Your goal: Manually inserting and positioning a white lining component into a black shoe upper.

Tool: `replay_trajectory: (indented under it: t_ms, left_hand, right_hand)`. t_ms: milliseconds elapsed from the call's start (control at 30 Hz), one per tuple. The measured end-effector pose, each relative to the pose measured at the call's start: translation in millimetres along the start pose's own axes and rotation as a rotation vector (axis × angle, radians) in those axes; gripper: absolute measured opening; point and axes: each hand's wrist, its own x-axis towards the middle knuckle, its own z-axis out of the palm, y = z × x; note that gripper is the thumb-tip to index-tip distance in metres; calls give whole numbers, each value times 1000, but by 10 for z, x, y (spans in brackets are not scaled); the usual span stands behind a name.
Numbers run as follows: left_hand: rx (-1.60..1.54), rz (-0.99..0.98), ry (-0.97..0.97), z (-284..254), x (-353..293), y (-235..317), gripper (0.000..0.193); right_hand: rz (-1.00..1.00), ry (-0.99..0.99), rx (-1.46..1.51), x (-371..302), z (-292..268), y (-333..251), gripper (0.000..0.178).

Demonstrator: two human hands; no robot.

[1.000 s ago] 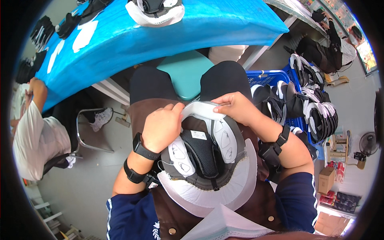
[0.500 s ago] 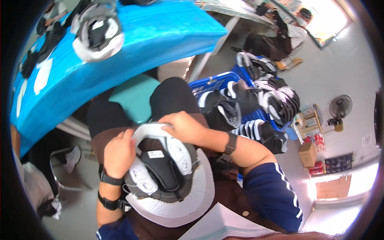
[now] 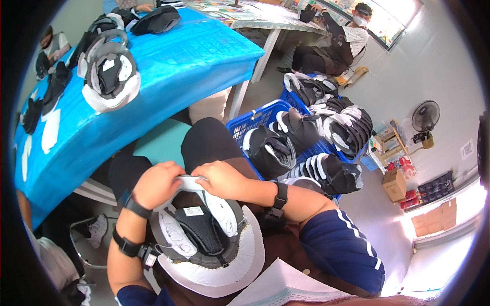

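On the left, one padded liner is sitting near the front edge of the table, on its blue cover. Next, the person's left hand is closing over the far band of a helmet liner, which is lying with its inside facing up on the person's lap. Its big white flap is spreading toward the person's belly. The right hand is gripping the same band, so both hands are holding on, with only a small gap between them. Farther right, a blue basket is holding more black and white liners.

Doing this well is probably asking both hands to be pulling evenly, with the fingers keeping the band smooth. The lap is likely helping by keeping the liner from wobbling.

Compared with half a second ago, the hands are sitting closer together on the band. The view is showing more of the seated worker at the back.
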Motion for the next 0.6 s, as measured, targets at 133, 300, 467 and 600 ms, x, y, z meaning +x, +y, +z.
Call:
replay_trajectory:
  t_ms: [133,300,467,600]
  left_hand:
    - [-135,49,-202,80,120,-139,14]
    - [-332,118,-172,164,172,-216,12]
    - [-314,141,-207,125,211,-178,12]
    - [-205,106,-262,124,253,-102,11]
  right_hand:
    - [47,18,7,-71,-22,11,14]
    - [47,64,-2,-98,6,59,13]
    - [43,65,-9,-118,19,61,13]
    - [19,76,-43,-148,49,71,13]
